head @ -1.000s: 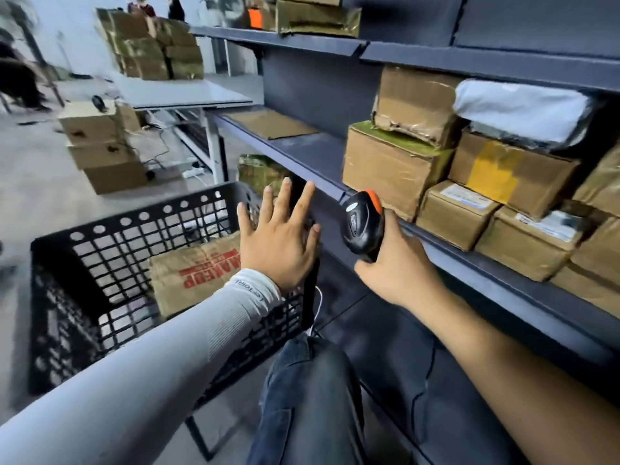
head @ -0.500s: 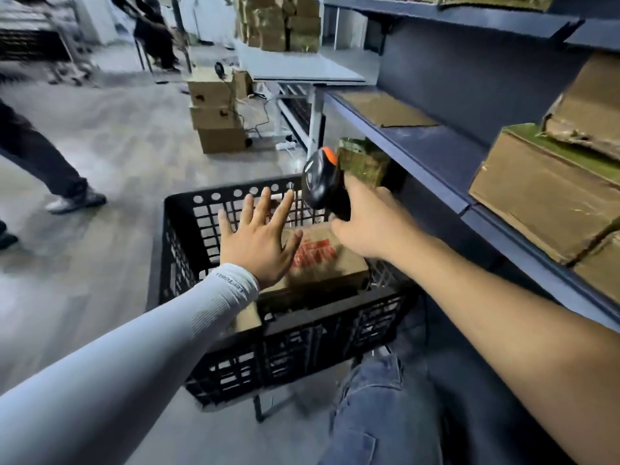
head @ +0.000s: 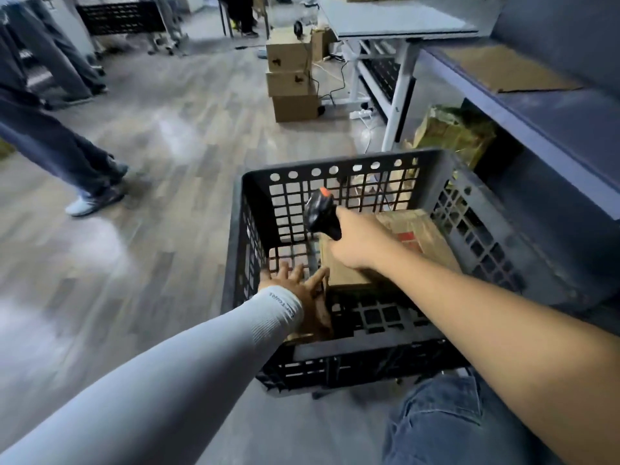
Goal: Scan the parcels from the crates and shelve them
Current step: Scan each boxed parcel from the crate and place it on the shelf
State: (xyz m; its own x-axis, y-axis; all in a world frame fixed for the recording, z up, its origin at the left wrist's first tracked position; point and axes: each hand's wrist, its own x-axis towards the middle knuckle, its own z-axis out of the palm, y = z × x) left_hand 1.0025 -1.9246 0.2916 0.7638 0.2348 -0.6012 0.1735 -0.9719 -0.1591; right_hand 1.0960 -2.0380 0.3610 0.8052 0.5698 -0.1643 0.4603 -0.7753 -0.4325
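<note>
Parcel (head: 419, 239) in crate (head: 335, 162); R hand (head: 355, 243) grips scanner (head: 322, 213), L hand (head: 298, 286) fingers spread, maybe touching parcel.

Brown cardboard parcel (head: 416, 243) in black plastic lattice crate (head: 339, 162), grey metal shelf (head: 536, 129) right, stacked cardboard boxes (head: 292, 78) behind

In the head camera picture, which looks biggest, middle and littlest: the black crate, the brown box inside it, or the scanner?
1. Black plastic lattice crate: biggest.
2. Brown cardboard parcel with red print lying inside it: middle.
3. Black handheld scanner with orange top, gripped by the right hand: smallest.
</note>
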